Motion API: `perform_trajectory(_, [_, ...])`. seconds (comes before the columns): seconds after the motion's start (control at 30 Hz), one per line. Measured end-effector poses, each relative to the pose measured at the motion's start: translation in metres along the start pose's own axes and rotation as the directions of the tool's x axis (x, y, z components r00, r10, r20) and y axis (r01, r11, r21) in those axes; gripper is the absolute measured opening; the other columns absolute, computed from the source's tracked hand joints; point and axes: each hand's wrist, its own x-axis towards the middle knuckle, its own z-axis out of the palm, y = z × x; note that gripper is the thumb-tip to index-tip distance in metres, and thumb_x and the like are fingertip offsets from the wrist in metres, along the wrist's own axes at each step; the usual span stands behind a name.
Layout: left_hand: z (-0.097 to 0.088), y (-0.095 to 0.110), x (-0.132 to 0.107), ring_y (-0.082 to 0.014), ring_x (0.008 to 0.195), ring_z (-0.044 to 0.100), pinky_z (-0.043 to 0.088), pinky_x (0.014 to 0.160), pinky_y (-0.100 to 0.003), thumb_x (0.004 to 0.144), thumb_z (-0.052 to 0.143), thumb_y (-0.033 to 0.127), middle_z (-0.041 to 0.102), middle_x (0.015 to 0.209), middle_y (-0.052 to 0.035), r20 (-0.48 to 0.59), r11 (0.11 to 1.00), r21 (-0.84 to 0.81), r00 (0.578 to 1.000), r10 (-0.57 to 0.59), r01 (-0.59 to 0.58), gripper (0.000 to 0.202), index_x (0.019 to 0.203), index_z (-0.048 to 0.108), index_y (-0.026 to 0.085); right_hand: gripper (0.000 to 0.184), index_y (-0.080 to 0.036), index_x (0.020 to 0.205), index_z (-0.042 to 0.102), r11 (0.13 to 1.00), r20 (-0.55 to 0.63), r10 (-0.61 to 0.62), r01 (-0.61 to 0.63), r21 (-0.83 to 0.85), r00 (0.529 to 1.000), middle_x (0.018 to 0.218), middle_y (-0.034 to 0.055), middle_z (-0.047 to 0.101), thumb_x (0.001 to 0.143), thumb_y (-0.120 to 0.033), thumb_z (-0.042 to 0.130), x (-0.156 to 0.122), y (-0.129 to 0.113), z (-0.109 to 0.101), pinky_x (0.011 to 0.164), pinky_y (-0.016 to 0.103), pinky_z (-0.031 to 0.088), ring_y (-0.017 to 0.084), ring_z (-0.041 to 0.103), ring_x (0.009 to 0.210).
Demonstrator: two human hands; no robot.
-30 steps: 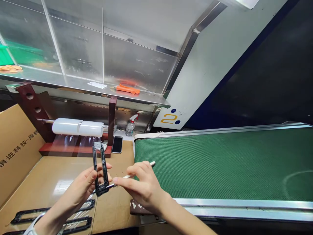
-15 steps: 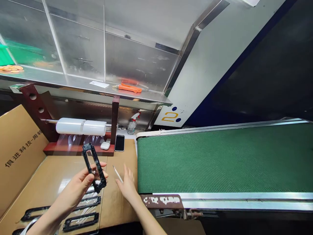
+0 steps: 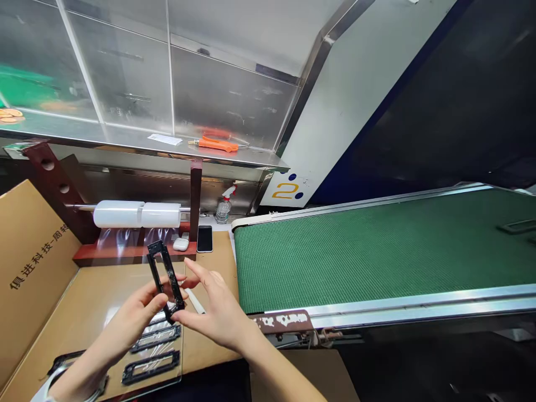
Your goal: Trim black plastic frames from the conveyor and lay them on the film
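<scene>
My left hand holds a black rectangular plastic frame upright by its lower end, above the cardboard-covered table. My right hand has come up to the frame from the right; thumb and forefinger touch its lower end while the other fingers spread apart. A white pen-like tool lies on the cardboard just behind my right hand. More black frames lie flat on a clear film sheet near the front edge.
A green conveyor belt runs along the right. A roll of clear film hangs on a red stand, with a phone and a white earbud case beside it. Orange pliers lie on the steel shelf; a spray bottle stands below.
My right hand laid the white tool on the cardboard, then came back to the frame's lower end. The left hand kept hold of the frame, tilting it a little.
</scene>
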Motion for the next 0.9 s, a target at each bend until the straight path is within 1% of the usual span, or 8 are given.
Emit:
perform_trajectory(0.2, [-0.001,-0.006,0.003,-0.0321,0.112,0.06,0.047,0.094,-0.038,0.074,0.059,0.068,0.07,0.118,-0.0089,0.051,0.996,-0.072,0.998,0.048,-0.045,0.064,0.119,0.064,0.023,0.084,-0.027,0.145,0.033,0.996,0.011,-0.032,0.033,-0.08,0.999,0.116,0.0043,0.064,0.073,-0.021,0.076,-0.001,-0.003,0.002,0.101,0.042,0.04,0.023,0.055,0.112])
perform_trajectory(0.37, [-0.002,-0.017,0.006,-0.0327,0.112,0.06,0.045,0.096,-0.038,0.072,0.064,0.066,0.072,0.112,-0.0081,0.027,0.979,-0.205,0.999,0.022,-0.016,0.067,0.123,0.061,0.023,0.069,-0.028,0.14,0.04,0.999,-0.094,-0.006,0.009,0.031,0.996,0.111,0.0024,0.065,0.078,-0.022,0.069,-0.006,-0.005,0.007,0.102,0.041,0.041,0.02,0.059,0.108])
perform_trajectory(0.5, [-0.005,-0.022,0.007,-0.0323,0.109,0.061,0.044,0.096,-0.039,0.071,0.063,0.067,0.074,0.105,-0.0076,0.002,0.977,-0.214,1.0,-0.015,0.015,0.067,0.122,0.062,0.023,0.029,-0.023,0.116,0.064,0.987,-0.059,0.033,-0.023,0.16,0.998,0.099,0.0019,0.071,0.089,-0.03,0.059,0.006,0.007,-0.012,0.092,0.033,0.049,0.016,0.066,0.095])
perform_trajectory(0.6, [-0.007,-0.027,0.007,-0.033,0.102,0.064,0.047,0.092,-0.04,0.068,0.063,0.07,0.075,0.099,-0.0085,-0.05,0.981,-0.186,0.996,-0.073,0.063,0.068,0.117,0.065,0.023,0.038,-0.014,0.103,0.07,0.985,-0.036,0.168,-0.169,-0.044,0.985,0.091,0.0055,0.074,0.097,-0.034,0.039,0.029,0.034,-0.031,0.09,0.032,0.05,0.013,0.067,0.088])
perform_trajectory(0.67, [-0.008,-0.031,0.008,-0.033,0.098,0.065,0.047,0.091,-0.04,0.065,0.062,0.073,0.076,0.095,-0.0085,-0.079,0.981,-0.167,0.991,-0.109,0.094,0.07,0.115,0.066,0.023,0.036,-0.009,0.106,0.068,0.941,-0.136,0.258,-0.281,-0.187,0.957,0.107,0.0146,0.07,0.093,-0.037,0.049,0.045,0.058,-0.039,0.101,0.043,0.04,0.018,0.063,0.105])
perform_trajectory(0.73, [-0.008,-0.037,0.009,-0.0331,0.097,0.065,0.046,0.091,-0.041,0.062,0.059,0.079,0.076,0.093,-0.0085,-0.105,0.981,-0.147,0.984,-0.145,0.129,0.076,0.113,0.066,0.023,0.046,-0.008,0.121,0.061,0.889,-0.26,0.277,-0.35,-0.295,0.925,0.131,0.0201,0.057,0.083,-0.034,0.066,0.056,0.079,-0.043,0.109,0.056,0.023,0.026,0.048,0.126])
perform_trajectory(0.8, [-0.008,-0.043,0.011,-0.0336,0.097,0.064,0.045,0.093,-0.042,0.059,0.056,0.083,0.076,0.093,-0.0089,-0.128,0.978,-0.142,0.977,-0.172,0.154,0.082,0.114,0.065,0.023,0.05,-0.018,0.126,0.059,0.83,-0.328,0.256,-0.381,-0.408,0.909,0.142,0.0151,0.047,0.08,-0.033,0.072,0.06,0.094,-0.044,0.111,0.061,0.012,0.029,0.035,0.136])
perform_trajectory(0.9, [-0.011,-0.053,0.011,-0.0335,0.098,0.063,0.044,0.093,-0.042,0.058,0.059,0.081,0.076,0.092,-0.0081,-0.123,0.97,-0.17,0.972,-0.198,0.176,0.078,0.11,0.065,0.023,0.025,-0.029,0.112,0.068,0.797,-0.331,0.229,-0.371,-0.477,0.916,0.141,0.0052,0.05,0.09,-0.039,0.059,0.058,0.107,-0.045,0.112,0.057,0.015,0.024,0.035,0.136])
